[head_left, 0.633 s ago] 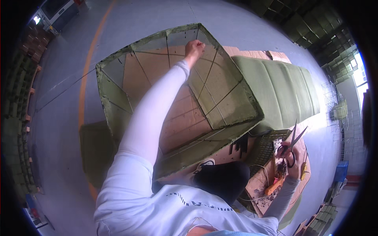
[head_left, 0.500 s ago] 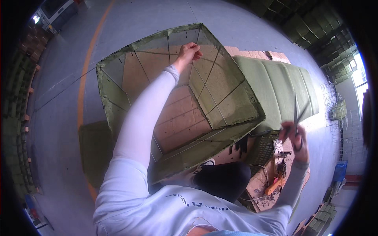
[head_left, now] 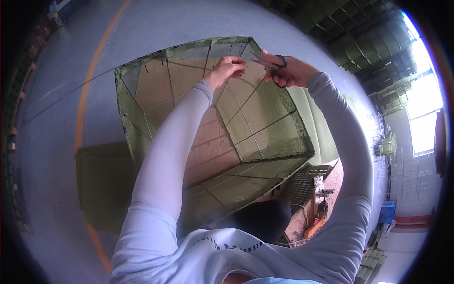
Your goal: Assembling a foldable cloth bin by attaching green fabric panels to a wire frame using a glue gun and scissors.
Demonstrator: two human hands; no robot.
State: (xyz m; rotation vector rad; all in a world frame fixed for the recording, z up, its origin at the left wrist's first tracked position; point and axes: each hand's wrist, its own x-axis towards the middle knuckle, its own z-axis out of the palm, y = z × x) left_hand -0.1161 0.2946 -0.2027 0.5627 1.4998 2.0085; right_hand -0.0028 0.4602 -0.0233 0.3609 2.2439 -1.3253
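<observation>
Cage: green net cage [head_left: 265, 128] with a wire frame stands tilted on the grey floor [head_left: 61, 118], in front of me.
Left hand: my left hand [head_left: 229, 68] pinches the cage's far upper edge.
Right hand: my right hand [head_left: 293, 71] grips scissors [head_left: 269, 61], blades touching that same edge.
Nearby: flat green panel [head_left: 101, 184] lies left of the cage.

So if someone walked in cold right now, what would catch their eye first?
Probably the big green mesh cage on a wire frame, tilted on the grey floor and filling the middle of the view. At its far top edge the left hand pinches the mesh while the right hand brings black-handled scissors up to the same spot. Flat green panels lie on the floor at the left.
</observation>
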